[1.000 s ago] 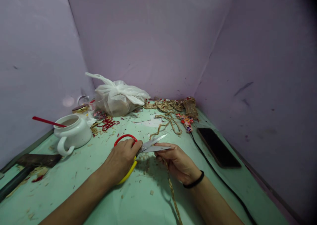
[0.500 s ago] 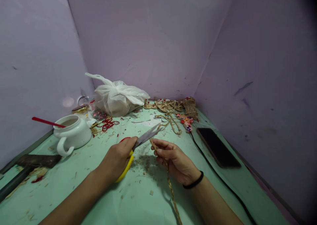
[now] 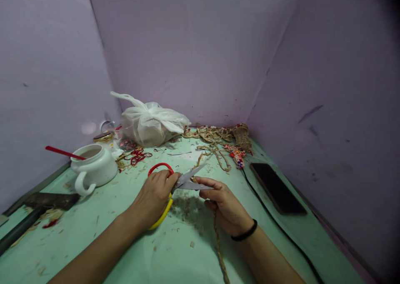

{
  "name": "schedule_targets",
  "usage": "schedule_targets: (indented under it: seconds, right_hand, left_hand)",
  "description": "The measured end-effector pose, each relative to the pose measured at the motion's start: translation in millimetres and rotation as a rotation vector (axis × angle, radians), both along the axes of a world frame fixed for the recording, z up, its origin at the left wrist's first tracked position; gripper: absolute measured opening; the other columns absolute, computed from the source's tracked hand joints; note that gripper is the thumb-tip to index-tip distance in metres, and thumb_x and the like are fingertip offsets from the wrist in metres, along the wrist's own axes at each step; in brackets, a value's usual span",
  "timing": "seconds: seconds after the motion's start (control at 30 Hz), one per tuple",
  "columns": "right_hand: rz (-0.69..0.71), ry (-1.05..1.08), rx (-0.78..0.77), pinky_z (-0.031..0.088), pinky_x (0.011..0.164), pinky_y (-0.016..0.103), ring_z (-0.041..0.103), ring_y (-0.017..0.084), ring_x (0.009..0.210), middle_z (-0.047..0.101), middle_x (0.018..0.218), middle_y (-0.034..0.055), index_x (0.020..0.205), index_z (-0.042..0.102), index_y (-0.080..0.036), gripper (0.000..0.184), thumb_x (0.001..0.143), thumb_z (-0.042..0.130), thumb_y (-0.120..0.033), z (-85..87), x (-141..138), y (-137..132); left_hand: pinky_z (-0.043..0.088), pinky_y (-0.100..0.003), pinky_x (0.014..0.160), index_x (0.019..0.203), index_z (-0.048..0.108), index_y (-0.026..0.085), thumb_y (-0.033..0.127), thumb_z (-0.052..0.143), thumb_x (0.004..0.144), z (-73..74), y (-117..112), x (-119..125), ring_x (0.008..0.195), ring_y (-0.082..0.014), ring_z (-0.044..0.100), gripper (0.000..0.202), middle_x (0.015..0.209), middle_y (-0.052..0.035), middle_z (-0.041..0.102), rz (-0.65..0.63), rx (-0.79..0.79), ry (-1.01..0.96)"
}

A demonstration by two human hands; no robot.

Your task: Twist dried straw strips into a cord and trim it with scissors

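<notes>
My left hand (image 3: 158, 198) grips a pair of scissors (image 3: 187, 180) by its red and yellow handles. The blades are spread, one on each side of the end of a braided jute cord (image 3: 217, 238). That end is pinched between the fingers of my right hand (image 3: 226, 203), which wears a black band on the wrist. From my right hand the cord hangs down to the bottom edge of the picture. The lower blade passes in front of the right fingertips. Beyond the blades lies a loose loop of similar cord (image 3: 218, 155).
At left stand a white pot (image 3: 96, 167) with a red stick and a hammer-like tool (image 3: 46, 205). Behind are a knotted white plastic bag (image 3: 153, 125), red thread (image 3: 136, 155) and a heap of jute cord (image 3: 215, 133). A phone (image 3: 278, 188) and black cable (image 3: 268, 213) lie at right.
The scissors' blades have spread apart and swung right, so they now straddle the cord end at my right fingers. The red handle has lifted away from the yellow one.
</notes>
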State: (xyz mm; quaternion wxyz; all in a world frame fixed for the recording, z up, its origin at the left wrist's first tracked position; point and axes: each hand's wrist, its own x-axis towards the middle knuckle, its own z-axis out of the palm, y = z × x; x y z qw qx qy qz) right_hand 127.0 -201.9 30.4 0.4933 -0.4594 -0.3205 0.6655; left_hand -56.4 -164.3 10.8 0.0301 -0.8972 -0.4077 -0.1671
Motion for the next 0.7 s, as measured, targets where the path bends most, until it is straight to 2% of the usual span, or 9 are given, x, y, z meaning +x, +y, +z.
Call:
schedule_targets:
  seconds: [0.2, 0.4, 0.57, 0.7]
  right_hand:
    - [0.029, 0.046, 0.006, 0.009, 0.041, 0.021, 0.028, 0.004, 0.046, 0.053, 0.061, -0.0014, 0.086, 0.069, -0.015, 0.035, 0.052, 0.063, -0.014, -1.5, -1.4, -0.7]
    - [0.049, 0.084, -0.012, 0.009, 0.040, 0.020, 0.024, 0.005, 0.047, 0.050, 0.057, -0.0025, 0.086, 0.069, -0.016, 0.035, 0.052, 0.062, -0.011, -1.3, -2.0, -1.9]
    - [0.088, 0.120, 0.049, 0.008, 0.039, 0.019, 0.027, 0.004, 0.048, 0.049, 0.065, -0.0012, 0.076, 0.069, -0.014, 0.019, 0.058, 0.065, -0.018, -5.8, -0.8, -1.5]
    - [0.069, 0.132, 0.043, 0.009, 0.037, 0.017, 0.027, 0.003, 0.047, 0.048, 0.064, -0.0021, 0.069, 0.067, -0.014, 0.013, 0.056, 0.067, -0.017, -8.0, -1.8, -1.7]
  left_hand:
    - [0.037, -0.038, 0.078, 0.117, 0.039, 0.018, 0.006, 0.038, 0.071, -0.3, -0.8, 0.0, 0.089, -0.0210, 0.043, 0.047, 0.098, -0.0095, 0.047, 0.005, 0.006, 0.003]
    - [0.037, -0.037, 0.078, 0.116, 0.040, 0.018, 0.008, 0.035, 0.076, -1.8, -0.8, 1.3, 0.088, -0.0205, 0.044, 0.041, 0.098, -0.0098, 0.048, -0.005, 0.032, 0.028]
    - [0.037, -0.032, 0.071, 0.108, 0.044, 0.017, 0.007, 0.034, 0.075, 1.5, -1.9, 0.7, 0.079, -0.0188, 0.044, 0.036, 0.087, -0.0074, 0.049, -0.011, -0.007, 0.051]
    - [0.037, -0.030, 0.068, 0.105, 0.045, 0.017, 0.007, 0.036, 0.071, 4.3, -2.7, -0.4, 0.078, -0.0182, 0.044, 0.036, 0.086, -0.0068, 0.049, -0.008, -0.044, 0.032]
